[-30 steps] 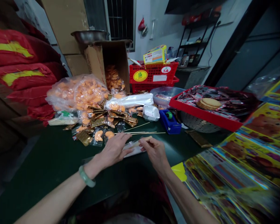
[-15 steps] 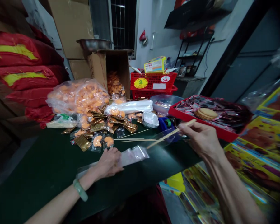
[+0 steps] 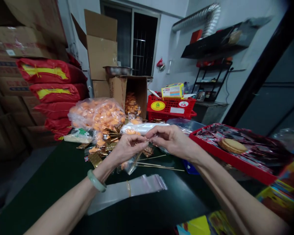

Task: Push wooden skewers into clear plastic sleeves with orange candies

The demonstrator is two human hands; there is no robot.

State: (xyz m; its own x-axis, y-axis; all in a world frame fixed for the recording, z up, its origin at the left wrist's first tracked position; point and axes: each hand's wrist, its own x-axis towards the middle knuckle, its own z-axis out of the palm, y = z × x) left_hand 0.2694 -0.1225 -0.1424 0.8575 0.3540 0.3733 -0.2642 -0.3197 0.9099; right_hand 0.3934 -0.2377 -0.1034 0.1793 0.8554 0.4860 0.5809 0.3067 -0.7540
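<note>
Close together above the table, my left hand point(image 3: 129, 147) and my right hand point(image 3: 172, 140) pinch at one spot, fingertips nearly touching. Between them they hold the top of a narrow clear plastic bag point(image 3: 132, 165), which hangs down with thin wooden sticks inside. My fingers hide its upper end. Below, a stack of flat clear bags point(image 3: 117, 189) lies on the dark green table, bound by a rubber band point(image 3: 128, 188). Several loose wooden sticks point(image 3: 159, 165) lie behind it. Gold packets point(image 3: 95, 159) and wrapped orange pieces are heaped beyond my left hand.
On the right stands a red tray point(image 3: 235, 162) of dark packets with round biscuits point(image 3: 232, 145) on top. A big bag of orange pieces point(image 3: 95, 114), an open carton point(image 3: 117, 91) and a red basket point(image 3: 171, 106) stand behind. Red sacks point(image 3: 54, 71) are stacked at left.
My left hand has lifted off the bag stack. My right hand has come left with the sticks and the clear bag, and both hands now meet at its top. The view has tilted up.
</note>
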